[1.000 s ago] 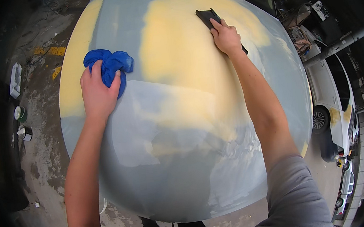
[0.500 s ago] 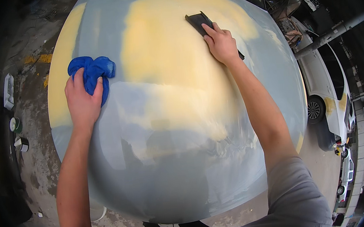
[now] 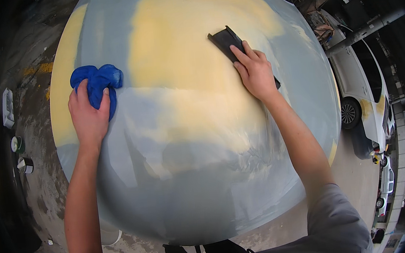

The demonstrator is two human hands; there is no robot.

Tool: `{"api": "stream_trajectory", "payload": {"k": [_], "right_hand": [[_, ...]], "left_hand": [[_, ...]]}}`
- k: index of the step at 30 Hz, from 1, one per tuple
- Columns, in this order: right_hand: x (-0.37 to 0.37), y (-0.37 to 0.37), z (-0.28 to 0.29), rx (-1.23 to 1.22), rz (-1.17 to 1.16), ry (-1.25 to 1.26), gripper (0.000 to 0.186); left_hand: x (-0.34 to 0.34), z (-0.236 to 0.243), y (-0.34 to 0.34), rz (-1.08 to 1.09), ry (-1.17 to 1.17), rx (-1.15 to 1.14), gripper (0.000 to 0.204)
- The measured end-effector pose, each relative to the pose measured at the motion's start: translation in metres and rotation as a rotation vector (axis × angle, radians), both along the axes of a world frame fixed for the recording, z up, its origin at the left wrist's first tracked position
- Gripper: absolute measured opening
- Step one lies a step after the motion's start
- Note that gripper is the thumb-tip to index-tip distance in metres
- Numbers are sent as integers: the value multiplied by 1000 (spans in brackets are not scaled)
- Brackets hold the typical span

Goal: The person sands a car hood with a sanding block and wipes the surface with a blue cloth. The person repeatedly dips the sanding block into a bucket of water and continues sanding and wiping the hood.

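Observation:
A large curved car hood fills the middle, grey with wide patches of pale yellow filler. The lower half looks shiny and wet. At its left side my left hand is closed round a bunched blue cloth resting on the surface. Over the yellow patch on the right, my right hand grips a long black sanding block laid flat against the panel. Its far end sticks out past my fingers and its near end shows beside my wrist; the palm hides the middle.
To the right stands a white car with yellow patches, behind a grey pole. On the stained floor at left are a white tray, a green-and-white tub and a can. Part of a white bucket shows under the hood.
My right hand has drawn the sanding block toward me and slightly right over the yellow patch. My left hand keeps its hold on the blue cloth; the view has shifted slightly.

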State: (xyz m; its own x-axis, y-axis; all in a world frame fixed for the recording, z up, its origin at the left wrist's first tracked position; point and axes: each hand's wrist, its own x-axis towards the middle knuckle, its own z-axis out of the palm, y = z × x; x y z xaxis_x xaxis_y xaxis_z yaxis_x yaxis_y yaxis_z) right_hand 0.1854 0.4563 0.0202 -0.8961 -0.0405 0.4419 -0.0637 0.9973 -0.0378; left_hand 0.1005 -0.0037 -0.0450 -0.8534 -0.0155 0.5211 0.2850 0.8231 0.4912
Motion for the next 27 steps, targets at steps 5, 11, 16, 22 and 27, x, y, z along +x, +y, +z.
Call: {"api": "stream_trajectory", "payload": {"k": [5, 11, 16, 22, 27], "right_hand": [[-78, 50, 18, 28, -276, -41, 45], [195, -63, -19, -12, -92, -63, 55], [47, 0, -4, 2, -30, -34, 52], [-71, 34, 13, -11, -225, -75, 46], [145, -86, -20, 28, -11, -19, 55]], "left_hand": [[-6, -2, 31, -50, 72, 34, 63], [5, 3, -8, 20, -36, -16, 64], [0, 2, -9, 15, 14, -23, 65], [-3, 0, 22, -42, 28, 14, 64], [4, 8, -13, 58, -36, -24, 63]]}}
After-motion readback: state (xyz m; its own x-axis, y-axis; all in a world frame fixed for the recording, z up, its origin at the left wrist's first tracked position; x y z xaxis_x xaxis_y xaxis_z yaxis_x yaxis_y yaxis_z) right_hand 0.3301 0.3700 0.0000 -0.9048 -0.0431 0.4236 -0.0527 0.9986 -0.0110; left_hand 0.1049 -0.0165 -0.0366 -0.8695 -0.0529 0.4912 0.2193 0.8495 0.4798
